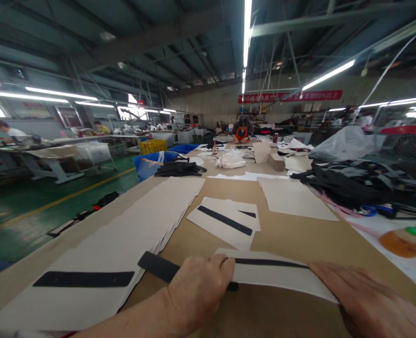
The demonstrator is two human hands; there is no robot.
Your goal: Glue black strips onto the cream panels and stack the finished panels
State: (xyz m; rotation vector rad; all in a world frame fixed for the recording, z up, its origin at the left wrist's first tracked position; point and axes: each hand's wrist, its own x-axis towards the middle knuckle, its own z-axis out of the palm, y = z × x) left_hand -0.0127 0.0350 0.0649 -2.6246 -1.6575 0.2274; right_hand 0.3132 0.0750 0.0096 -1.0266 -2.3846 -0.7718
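Note:
Between my two hands, near the front of the table, is a white panel (271,276) with a black strip (274,262) along its upper part; it is slightly bowed. My left hand (204,286) is closed on the panel's left end, fingers pinched. Another black strip (158,266) passes beneath this hand, its two ends showing. My right hand (366,295), a little blurred, has its fingers over the panel's right end, with the thumb hidden. Farther on, two overlapping white panels (211,225) lie flat with black strips on them.
At left, white sheets (130,220) lie fanned, a black strip (84,279) on the nearest. More white sheets (295,199) lie at right. An orange-filled bottle with a green nozzle (404,240) and black fabric pieces (348,185) are at the right edge. A person (242,130) sits at the far end.

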